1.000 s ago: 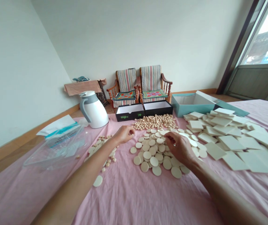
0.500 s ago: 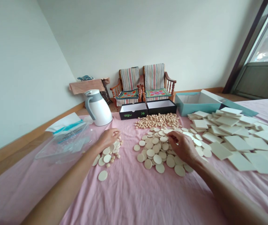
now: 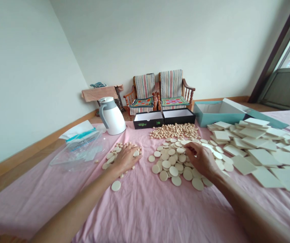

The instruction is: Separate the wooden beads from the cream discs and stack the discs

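Note:
My left hand (image 3: 126, 157) lies palm down with fingers spread on a small heap of cream discs and little pegs (image 3: 114, 155) on the pink cloth (image 3: 145, 209). My right hand (image 3: 202, 158) rests on the big pile of cream round discs (image 3: 171, 162), its fingers curled at the far side of the pile; what they pinch is hidden. One loose disc (image 3: 116, 185) lies alone near my left forearm. A heap of small tan pegs (image 3: 174, 131) sits beyond the discs.
Cream square tiles (image 3: 259, 148) spread over the right. Two black open boxes (image 3: 164, 118) and a teal box (image 3: 218, 113) stand at the far edge. A white jug (image 3: 111, 115) and clear plastic bags (image 3: 77, 150) are at left. Two wooden chairs (image 3: 160, 91) stand by the wall.
My left hand moved from near the tan pegs back and left, then settled flat onto the small heap of discs. My right hand stayed on the big disc pile. The view shifted left.

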Motion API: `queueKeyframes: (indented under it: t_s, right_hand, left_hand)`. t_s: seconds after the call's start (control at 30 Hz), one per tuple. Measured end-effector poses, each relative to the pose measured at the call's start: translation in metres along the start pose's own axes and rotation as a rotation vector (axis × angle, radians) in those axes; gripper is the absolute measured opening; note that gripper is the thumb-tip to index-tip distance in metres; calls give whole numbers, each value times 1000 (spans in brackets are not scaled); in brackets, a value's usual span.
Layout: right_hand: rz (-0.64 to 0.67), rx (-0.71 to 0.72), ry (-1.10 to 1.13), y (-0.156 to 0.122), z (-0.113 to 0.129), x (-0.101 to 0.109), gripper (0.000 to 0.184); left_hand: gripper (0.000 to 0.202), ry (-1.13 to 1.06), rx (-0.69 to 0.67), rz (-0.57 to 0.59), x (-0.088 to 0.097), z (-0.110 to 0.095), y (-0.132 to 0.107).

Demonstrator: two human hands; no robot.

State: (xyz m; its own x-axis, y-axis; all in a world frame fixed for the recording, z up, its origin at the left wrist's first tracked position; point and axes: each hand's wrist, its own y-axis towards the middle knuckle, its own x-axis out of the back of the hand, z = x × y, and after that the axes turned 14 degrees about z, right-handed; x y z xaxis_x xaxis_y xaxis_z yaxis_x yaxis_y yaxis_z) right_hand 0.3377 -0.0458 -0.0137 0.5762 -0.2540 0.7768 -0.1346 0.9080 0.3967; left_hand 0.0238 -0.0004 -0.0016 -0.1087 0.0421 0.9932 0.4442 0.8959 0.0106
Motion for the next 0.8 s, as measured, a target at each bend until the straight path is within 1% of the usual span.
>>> queueKeyframes:
  t_s: [0.1, 0.17, 0.23, 0.27, 0.3, 0.33, 0.37, 0.43, 0.5, 0.63, 0.7, 0.8]
  right_hand:
    - [6, 3, -1, 0, 1, 1, 17]
    - [6, 7, -1, 0, 0, 1, 17]
    - [4, 7, 1, 0, 0, 1, 17]
    - [2, 7, 3, 0, 0, 0, 17]
    - [-1, 7, 6, 0, 0, 0, 16]
    - [-1, 7, 9, 0, 0, 1, 16]
    - [0, 6, 13, 0, 1, 1, 17]
    - [7, 1, 22, 0, 3, 2, 17]
    - [22, -9, 28, 0, 4, 3, 17]
    - [34, -16, 25, 0, 3, 2, 17]
    - [30, -10, 26, 0, 2, 2, 17]
    - [30, -10, 23, 0, 0, 1, 16]
  left_hand:
    - [36, -46, -79, 16, 4, -11, -2]
    - [35, -85, -112, 12, 10, -9, 2]
    - [34, -93, -66, -4, 18, 3, 9]
    - [33, -83, -13, -12, 22, 11, 14]
    - [33, -54, 75, 2, 25, 21, 19]
    - [34, -13, 162, 55, 29, 32, 24]
    - [36, 1, 194, 93, 32, 43, 29]
    - [42, 12, 234, 168, 36, 63, 35]
    - [48, 14, 258, 242, 37, 77, 38]
    - [54, 24, 280, 329, 36, 90, 38]
    - [56, 27, 287, 344, 35, 93, 38]
    - [52, 30, 294, 344, 33, 98, 36]
